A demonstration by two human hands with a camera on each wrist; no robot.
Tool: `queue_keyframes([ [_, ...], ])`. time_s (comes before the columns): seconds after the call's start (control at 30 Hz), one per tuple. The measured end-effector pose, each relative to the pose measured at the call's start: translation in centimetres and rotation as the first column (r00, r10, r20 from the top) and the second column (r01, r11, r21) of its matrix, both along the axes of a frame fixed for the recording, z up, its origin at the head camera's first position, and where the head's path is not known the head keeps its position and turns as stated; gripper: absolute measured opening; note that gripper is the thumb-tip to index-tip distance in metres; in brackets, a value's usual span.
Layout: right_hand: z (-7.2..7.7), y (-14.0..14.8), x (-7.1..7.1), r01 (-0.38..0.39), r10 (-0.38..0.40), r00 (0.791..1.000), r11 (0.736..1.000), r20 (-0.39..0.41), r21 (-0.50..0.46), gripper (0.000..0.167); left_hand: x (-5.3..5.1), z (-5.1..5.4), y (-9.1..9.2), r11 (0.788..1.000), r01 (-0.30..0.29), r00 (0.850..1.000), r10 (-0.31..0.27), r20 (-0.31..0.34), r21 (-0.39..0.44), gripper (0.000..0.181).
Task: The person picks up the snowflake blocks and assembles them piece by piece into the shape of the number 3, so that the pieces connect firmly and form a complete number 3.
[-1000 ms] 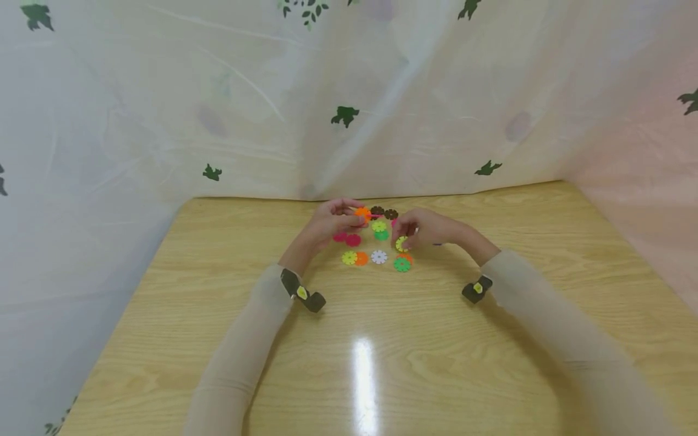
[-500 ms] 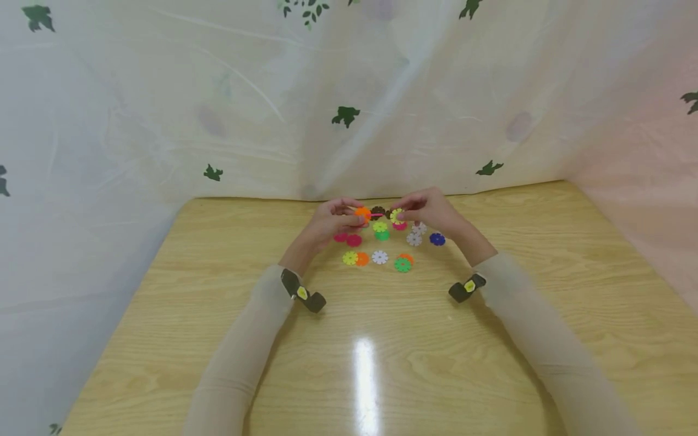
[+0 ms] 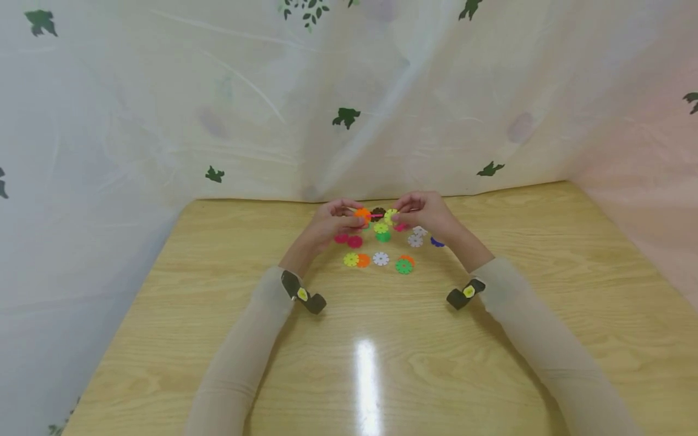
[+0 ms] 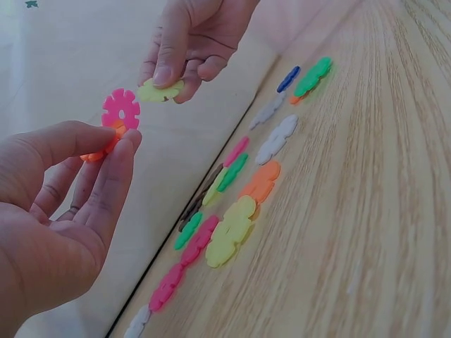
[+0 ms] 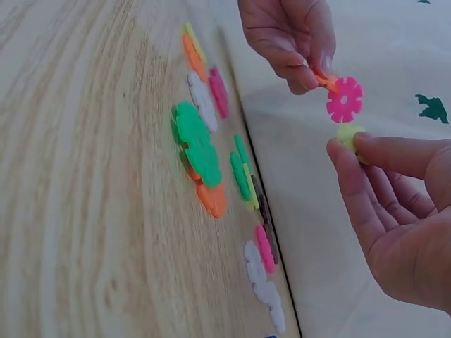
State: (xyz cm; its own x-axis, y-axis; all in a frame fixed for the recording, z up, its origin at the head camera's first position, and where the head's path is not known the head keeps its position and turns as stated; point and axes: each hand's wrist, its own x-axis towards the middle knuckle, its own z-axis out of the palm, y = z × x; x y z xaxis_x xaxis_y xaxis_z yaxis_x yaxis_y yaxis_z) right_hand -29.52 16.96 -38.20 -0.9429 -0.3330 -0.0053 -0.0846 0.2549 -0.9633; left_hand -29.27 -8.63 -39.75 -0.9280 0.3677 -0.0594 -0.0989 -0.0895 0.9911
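Observation:
Over the far side of the table, my left hand point(image 3: 329, 222) pinches an orange notched plastic disc point(image 3: 362, 214) between thumb and fingers. A pink notched disc point(image 4: 111, 105) is slotted into the orange one at an angle and faces the other hand. My right hand point(image 3: 429, 215) pinches a yellow notched disc point(image 3: 389, 216) by its edge. In both wrist views the yellow disc is right at the pink disc's rim; whether they touch or interlock I cannot tell. Fingers hide part of the orange and yellow discs.
More notched discs lie flat on the wooden table point(image 3: 349, 357) below the hands: a white one point(image 3: 380, 259), a green one point(image 3: 404, 266) overlapping orange, a yellow one point(image 3: 351, 260) and several others. A patterned cloth point(image 3: 262, 121) hangs behind the far edge.
My right hand has lifted the yellow disc from among the discs on the table and brought it up and left to the pink disc. The left hand has stayed nearly still.

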Motion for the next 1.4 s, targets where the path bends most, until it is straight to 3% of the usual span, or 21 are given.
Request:
queue_keyframes([
  [0.2,-0.1,0.2,-0.1,-0.025,0.035,0.996,0.992,0.079,-0.123,0.018,0.1,0.0,-0.1,1.0,-0.009,1.0,0.009,0.006,0.003,0.025],
  [0.53,-0.2,-0.1,0.1,-0.019,0.05,0.989,0.977,0.141,-0.213,0.016,0.1,-0.1,-0.1,1.0,-0.008,1.0,0.008,0.005,0.009,0.025],
  [0.83,-0.6,-0.3,0.1,-0.015,0.091,0.978,0.931,0.19,-0.366,0.012,0.2,-0.1,0.0,1.0,-0.006,1.0,0.006,-0.001,0.009,0.026],
  [1.13,-0.4,-0.6,0.2,0.0,0.1,0.973,0.902,0.209,-0.432,0.012,0.2,-0.1,0.1,1.0,-0.003,1.0,0.003,-0.005,-0.016,0.028],
  [1.4,-0.4,-0.9,0.3,0.03,0.067,0.975,0.904,0.21,-0.427,0.012,0.1,-0.3,0.3,0.999,-0.002,1.0,0.002,-0.005,-0.039,0.032],
])
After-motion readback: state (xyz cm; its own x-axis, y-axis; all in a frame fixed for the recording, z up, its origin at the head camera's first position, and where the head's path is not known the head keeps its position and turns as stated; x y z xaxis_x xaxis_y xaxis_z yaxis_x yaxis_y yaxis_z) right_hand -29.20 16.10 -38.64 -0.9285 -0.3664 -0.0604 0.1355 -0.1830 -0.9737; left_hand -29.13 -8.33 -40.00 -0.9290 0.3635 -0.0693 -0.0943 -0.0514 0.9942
